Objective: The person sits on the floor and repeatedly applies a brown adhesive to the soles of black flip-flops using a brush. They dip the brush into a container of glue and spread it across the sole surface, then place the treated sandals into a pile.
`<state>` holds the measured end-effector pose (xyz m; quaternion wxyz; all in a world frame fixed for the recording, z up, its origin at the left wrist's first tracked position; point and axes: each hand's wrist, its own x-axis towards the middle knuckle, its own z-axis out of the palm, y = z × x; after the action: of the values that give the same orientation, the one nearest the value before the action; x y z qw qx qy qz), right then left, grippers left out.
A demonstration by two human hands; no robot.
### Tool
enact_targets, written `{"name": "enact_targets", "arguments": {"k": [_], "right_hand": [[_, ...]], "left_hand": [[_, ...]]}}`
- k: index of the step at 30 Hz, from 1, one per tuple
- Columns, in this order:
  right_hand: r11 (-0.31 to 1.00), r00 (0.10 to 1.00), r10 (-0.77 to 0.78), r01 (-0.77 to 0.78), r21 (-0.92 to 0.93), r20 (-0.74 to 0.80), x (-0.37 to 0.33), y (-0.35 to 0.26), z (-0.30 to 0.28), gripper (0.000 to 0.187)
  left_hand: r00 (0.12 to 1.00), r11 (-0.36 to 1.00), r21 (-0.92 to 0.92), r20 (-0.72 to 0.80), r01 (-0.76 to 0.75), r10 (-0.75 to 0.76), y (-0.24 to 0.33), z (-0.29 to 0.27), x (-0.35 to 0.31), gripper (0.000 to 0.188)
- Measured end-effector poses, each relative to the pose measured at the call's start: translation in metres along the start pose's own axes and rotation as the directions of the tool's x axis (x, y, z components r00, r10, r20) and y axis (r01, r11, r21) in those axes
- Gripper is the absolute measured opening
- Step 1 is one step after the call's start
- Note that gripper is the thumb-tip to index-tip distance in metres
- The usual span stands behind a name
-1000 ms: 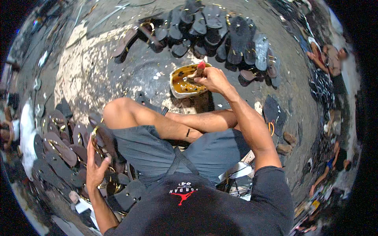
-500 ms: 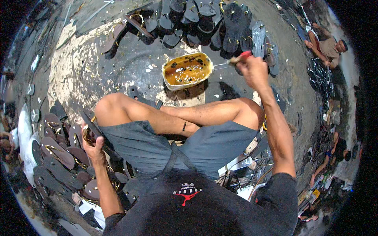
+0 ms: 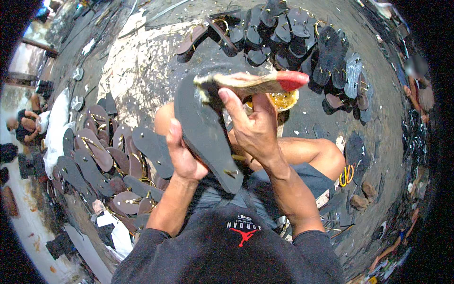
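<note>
A dark grey flip-flop (image 3: pixel 201 125) stands up before me, a small gold-coloured fitting poking from its lower end. Along its left edge my left hand (image 3: pixel 183 154) grips it, thumb up and the other fingers hidden behind. My right hand (image 3: pixel 255 125) is closed on a brush (image 3: pixel 255 83) with a worn pale handle and a red end. The brush head, partly blurred, touches the upper part of the flip-flop, where a wet whitish patch shows. Behind my right hand, a tub (image 3: pixel 294 102) of amber, glue-like liquid is partly covered.
Brown and grey flip-flops (image 3: pixel 94 146) with gold straps are heaped at my left. More flip-flops (image 3: pixel 283 31) lie in a curved row at the far side. Orange-handled scissors (image 3: pixel 347 175) and stones (image 3: pixel 360 201) are by my right knee. Other people sit at both sides.
My right hand has brought the brush from beside the tub leftward onto the flip-flop. My left hand has raised the flip-flop from beside my left knee to the middle. The view has shifted.
</note>
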<state>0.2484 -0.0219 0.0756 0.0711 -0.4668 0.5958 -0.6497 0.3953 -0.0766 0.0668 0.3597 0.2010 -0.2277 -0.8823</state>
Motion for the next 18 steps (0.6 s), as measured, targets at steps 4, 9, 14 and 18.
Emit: {"name": "enact_targets", "arguments": {"k": [4,9,14,18], "right_hand": [[0.997,0.997,-0.056,0.054,0.060,0.045,-0.002,-0.013,0.003,0.021],[0.987,0.978,-0.150,0.158,-0.044,0.142,-0.003,-0.008,-0.015,0.021],[0.985,0.997,-0.063,0.071,-0.154,0.052,0.018,0.023,-0.029,0.023],[0.804,0.873,0.475,-0.378,-0.460,0.114,0.003,0.119,-0.093,0.033]], "left_hand": [[0.995,0.988,-0.130,-0.062,-0.084,0.076,0.000,-0.013,0.005,0.074],[0.985,0.986,-0.143,-0.160,-0.086,0.063,-0.007,-0.007,0.014,0.078],[0.992,0.985,-0.155,0.109,0.079,-0.063,-0.004,0.001,-0.001,0.086],[0.947,0.939,-0.194,0.211,0.284,-0.242,0.002,-0.021,-0.026,0.104]]}}
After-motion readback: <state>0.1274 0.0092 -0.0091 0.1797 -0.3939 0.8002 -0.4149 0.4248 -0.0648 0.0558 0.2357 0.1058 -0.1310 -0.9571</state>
